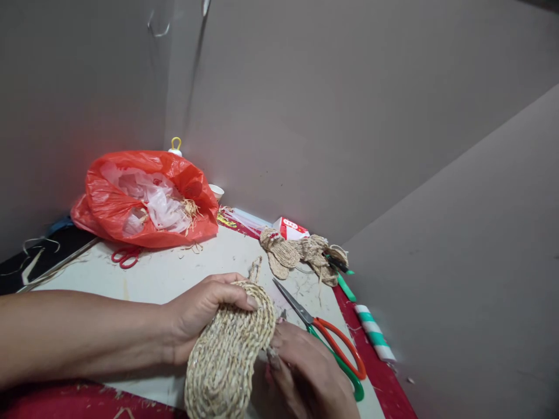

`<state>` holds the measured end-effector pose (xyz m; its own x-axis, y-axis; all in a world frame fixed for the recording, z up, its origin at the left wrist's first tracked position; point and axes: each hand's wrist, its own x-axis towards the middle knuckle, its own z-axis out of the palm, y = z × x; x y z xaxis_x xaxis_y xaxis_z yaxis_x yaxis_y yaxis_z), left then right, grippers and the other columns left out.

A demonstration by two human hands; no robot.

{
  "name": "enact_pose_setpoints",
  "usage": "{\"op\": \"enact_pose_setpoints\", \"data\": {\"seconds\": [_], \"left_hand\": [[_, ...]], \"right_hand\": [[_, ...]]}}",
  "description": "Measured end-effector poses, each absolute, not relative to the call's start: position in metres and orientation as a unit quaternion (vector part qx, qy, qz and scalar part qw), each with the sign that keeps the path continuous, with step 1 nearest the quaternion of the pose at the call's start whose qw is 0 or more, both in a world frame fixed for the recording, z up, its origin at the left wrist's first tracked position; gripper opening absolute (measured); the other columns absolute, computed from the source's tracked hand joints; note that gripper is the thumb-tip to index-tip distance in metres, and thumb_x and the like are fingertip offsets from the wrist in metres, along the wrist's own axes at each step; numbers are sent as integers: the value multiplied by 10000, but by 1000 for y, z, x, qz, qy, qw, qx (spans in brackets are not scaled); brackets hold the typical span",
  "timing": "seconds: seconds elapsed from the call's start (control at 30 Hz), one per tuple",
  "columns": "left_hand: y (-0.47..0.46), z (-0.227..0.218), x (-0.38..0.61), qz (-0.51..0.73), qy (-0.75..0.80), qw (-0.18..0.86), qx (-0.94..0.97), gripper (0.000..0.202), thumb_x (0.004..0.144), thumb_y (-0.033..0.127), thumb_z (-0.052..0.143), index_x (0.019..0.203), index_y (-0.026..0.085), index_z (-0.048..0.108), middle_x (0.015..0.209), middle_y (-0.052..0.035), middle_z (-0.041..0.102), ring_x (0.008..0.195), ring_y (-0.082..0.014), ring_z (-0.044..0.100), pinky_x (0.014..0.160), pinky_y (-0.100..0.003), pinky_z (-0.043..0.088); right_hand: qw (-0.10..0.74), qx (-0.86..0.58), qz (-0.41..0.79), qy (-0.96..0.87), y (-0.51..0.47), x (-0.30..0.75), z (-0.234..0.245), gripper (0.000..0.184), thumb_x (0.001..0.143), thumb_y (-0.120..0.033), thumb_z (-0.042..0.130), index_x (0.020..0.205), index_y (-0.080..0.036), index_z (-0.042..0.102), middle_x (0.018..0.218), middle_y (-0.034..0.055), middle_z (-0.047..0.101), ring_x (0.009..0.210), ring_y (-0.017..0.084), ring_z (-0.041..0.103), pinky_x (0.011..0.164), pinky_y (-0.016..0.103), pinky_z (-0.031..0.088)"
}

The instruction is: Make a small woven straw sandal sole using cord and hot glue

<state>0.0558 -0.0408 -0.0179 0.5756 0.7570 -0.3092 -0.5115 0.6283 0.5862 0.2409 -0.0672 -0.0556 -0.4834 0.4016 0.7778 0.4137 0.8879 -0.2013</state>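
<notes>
The left hand [209, 304] clasps a braided straw sole [227, 352], thumb pressed on its upper face and fingers behind; the sole is held tilted over the near part of the pale tabletop [233, 250]; the right hand [314, 364] is curled at the sole's right edge, fingertips close in against it; something slim and dark seems to poke up by them, but I can't tell whether they grip it or just the rim.

As far as I can judge, most of the shaping is done; the rounds of braid lie packed side by side and the outline looks full; what seems left is the edge by the right hand and the short braid end [255, 269] sticking up past the top; whether every round is fastened, I can't see; scissors [311, 319] lie just beyond the right hand; similar woven pieces [283, 253] sit bundled farther back.
</notes>
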Motion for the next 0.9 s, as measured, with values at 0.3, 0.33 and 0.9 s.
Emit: {"op": "enact_pose_setpoints", "data": {"seconds": [0.3, 0.33, 0.9], "left_hand": [[-39, -20, 55, 401, 306, 837, 210, 133, 566, 100, 622, 675, 139, 556, 549, 3, 580, 508, -112, 551, 534, -224, 452], [-38, -22, 55, 408, 307, 834, 210, 129, 571, 104, 624, 673, 140, 555, 549, 2, 585, 507, -113, 551, 535, -226, 451], [-31, -18, 48, 491, 298, 749, 330, 331, 653, 127, 646, 945, 203, 510, 632, 27, 592, 552, -108, 542, 558, -227, 400]], "right_hand": [[353, -219, -136, -899, -67, 238, -51, 579, 811, -45, 493, 1364, -126, 345, 785, 106, 767, 671, 232, 717, 583, 346, 601], [350, -219, -137, -901, -66, 237, -51, 588, 812, -46, 490, 1373, -121, 332, 799, 110, 766, 688, 232, 715, 588, 348, 599], [422, -380, 254, -783, -62, 235, -49, 162, 861, -271, 551, 900, -181, 680, 651, 54, 680, 548, 192, 642, 502, 290, 520]]}}
